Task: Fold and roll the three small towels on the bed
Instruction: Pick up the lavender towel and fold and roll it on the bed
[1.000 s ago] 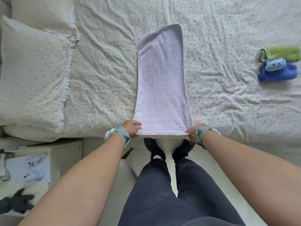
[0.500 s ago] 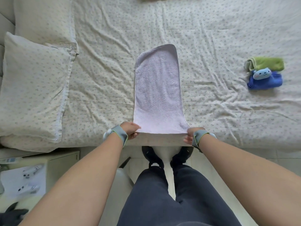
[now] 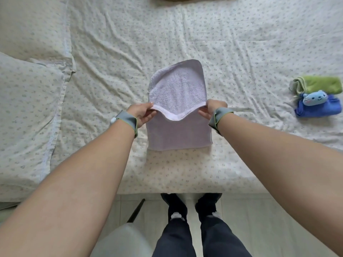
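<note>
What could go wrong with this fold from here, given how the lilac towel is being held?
1. The lifted edge of the lilac towel sags in the middle between the left hand and right hand, so it may land creased.
2. The towel's far end looks skewed, so the edges might not line up.
3. The bed sheet beneath is wrinkled, which could leave the fold uneven.

Lilac towel [image 3: 179, 127]: mid-bed, near end lifted and doubled over, its edge sagging in the middle.
Green towel [image 3: 319, 86]: rolled, far right.
Blue towel [image 3: 322, 108]: rolled, touching the green one, cat face on top.
</note>
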`<state>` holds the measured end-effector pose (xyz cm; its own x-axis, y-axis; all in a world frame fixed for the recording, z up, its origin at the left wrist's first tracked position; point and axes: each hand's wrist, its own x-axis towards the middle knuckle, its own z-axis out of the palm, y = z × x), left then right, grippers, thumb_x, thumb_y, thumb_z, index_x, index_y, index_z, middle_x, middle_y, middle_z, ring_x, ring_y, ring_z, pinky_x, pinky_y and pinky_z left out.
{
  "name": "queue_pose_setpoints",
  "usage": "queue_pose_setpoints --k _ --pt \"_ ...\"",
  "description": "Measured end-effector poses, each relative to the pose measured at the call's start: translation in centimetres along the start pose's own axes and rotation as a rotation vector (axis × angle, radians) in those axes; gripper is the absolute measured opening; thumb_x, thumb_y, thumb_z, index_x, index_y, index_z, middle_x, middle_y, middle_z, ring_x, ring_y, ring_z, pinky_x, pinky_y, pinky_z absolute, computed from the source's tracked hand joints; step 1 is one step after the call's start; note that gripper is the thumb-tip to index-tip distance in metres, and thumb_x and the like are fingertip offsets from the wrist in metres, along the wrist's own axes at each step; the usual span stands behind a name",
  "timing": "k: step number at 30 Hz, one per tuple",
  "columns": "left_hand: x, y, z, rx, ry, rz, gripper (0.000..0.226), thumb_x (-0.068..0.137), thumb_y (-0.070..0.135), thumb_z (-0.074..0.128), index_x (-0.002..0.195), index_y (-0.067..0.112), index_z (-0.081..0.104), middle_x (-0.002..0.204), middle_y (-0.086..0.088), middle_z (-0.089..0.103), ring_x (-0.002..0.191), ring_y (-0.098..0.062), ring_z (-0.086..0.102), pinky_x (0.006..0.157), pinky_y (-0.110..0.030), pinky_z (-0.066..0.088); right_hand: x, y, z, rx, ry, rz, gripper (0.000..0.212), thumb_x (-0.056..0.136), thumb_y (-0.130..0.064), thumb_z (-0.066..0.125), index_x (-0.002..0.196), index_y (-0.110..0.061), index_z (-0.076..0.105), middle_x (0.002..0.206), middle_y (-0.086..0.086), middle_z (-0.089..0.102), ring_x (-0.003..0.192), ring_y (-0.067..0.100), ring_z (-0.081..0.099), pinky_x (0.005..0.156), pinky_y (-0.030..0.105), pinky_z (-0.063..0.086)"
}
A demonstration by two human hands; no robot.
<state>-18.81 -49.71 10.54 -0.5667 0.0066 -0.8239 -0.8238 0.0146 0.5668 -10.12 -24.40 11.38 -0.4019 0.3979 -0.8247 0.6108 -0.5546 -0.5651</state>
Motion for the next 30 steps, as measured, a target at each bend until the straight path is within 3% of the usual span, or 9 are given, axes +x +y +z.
queue_pose_setpoints --k 3,6,11,14,20,22,25,27,30 --pt "4.3 2.2 1.2 -0.039 -0.042 0.019 0.009 0.098 0.009 0.07 0.09 0.007 0.066 0.077 -0.003 0.073 0.062 -0.009 0.071 0.058 -0.021 0.062 4.2 -2.4 2.8 0.121 0.039 -0.062 0.031 0.095 0.005 0.055 0.126 0.002 0.059 0.118 0.016 0.066 0.102 0.028 0.068 0.055 0.037 0.064" --pt "8.5 4.4 2.2 -0.061 -0.08 0.089 0.012 0.094 0.0 0.071 0.095 0.01 0.063 0.087 -0.003 0.073 0.079 -0.012 0.071 0.07 -0.023 0.063 8.6 -4.1 5.1 0.073 0.02 -0.134 0.04 0.092 0.016 0.046 0.12 -0.006 0.065 0.126 0.021 0.067 0.114 0.031 0.068 0.054 0.034 0.063" --pt "15.4 6.9 3.4 0.008 -0.089 0.187 0.036 0.088 -0.013 0.071 0.104 0.016 0.057 0.098 -0.009 0.073 0.084 -0.015 0.073 0.075 -0.026 0.064 15.3 -6.5 7.4 0.078 0.034 -0.196 0.045 0.09 0.019 0.05 0.12 -0.01 0.066 0.125 0.016 0.066 0.113 0.029 0.067 0.051 0.03 0.061" --pt "18.3 8.3 3.7 0.134 -0.01 0.274 0.031 0.091 -0.015 0.063 0.106 0.012 0.061 0.099 -0.012 0.069 0.067 -0.011 0.072 0.071 -0.027 0.062 17.9 -7.4 8.1 0.054 0.006 -0.217 0.046 0.087 0.019 0.053 0.117 -0.014 0.066 0.122 0.011 0.067 0.114 0.028 0.066 0.056 0.032 0.063" --pt "22.7 8.5 3.9 0.357 0.178 0.331 0.029 0.108 0.003 0.042 0.134 0.012 0.051 0.12 -0.013 0.062 0.062 -0.01 0.069 0.047 -0.021 0.058 21.6 -7.5 9.0 -0.145 -0.083 -0.368 0.058 0.095 0.004 0.053 0.146 -0.023 0.051 0.121 -0.014 0.061 0.101 0.007 0.059 0.088 0.038 0.062" --pt "23.9 8.5 3.1 0.494 0.215 0.374 0.039 0.104 0.011 0.052 0.142 0.017 0.051 0.122 -0.012 0.065 0.071 -0.016 0.069 0.061 -0.029 0.064 22.6 -7.0 9.1 -0.235 -0.01 -0.491 0.052 0.096 0.0 0.053 0.144 -0.019 0.054 0.134 -0.007 0.06 0.109 0.008 0.061 0.103 0.036 0.055" --pt "24.4 8.3 2.4 0.786 0.286 0.48 0.059 0.089 0.034 0.067 0.146 0.026 0.051 0.138 -0.007 0.059 0.114 -0.024 0.065 0.105 -0.037 0.052 23.3 -4.7 8.7 -0.368 0.021 -0.608 0.052 0.096 -0.008 0.056 0.147 -0.019 0.051 0.146 -0.004 0.056 0.128 0.009 0.054 0.113 0.024 0.041" --pt "24.0 7.9 3.1 0.826 0.196 0.507 0.07 0.089 0.039 0.072 0.152 0.025 0.046 0.149 -0.009 0.05 0.131 -0.025 0.055 0.109 -0.032 0.045 23.4 -2.9 8.6 -0.485 0.052 -0.672 0.057 0.096 -0.016 0.057 0.151 -0.026 0.046 0.155 -0.004 0.047 0.137 0.011 0.047 0.116 0.026 0.035" --pt "24.3 7.9 4.5 0.84 0.003 0.498 0.081 0.091 0.033 0.076 0.16 0.02 0.035 0.159 -0.01 0.043 0.142 -0.025 0.047 0.11 -0.032 0.044 23.4 -0.2 8.9 -0.812 0.125 -0.746 0.066 0.099 -0.027 0.057 0.16 -0.024 0.031 0.17 0.006 0.02 0.157 0.021 0.017 0.128 0.037 0.016"
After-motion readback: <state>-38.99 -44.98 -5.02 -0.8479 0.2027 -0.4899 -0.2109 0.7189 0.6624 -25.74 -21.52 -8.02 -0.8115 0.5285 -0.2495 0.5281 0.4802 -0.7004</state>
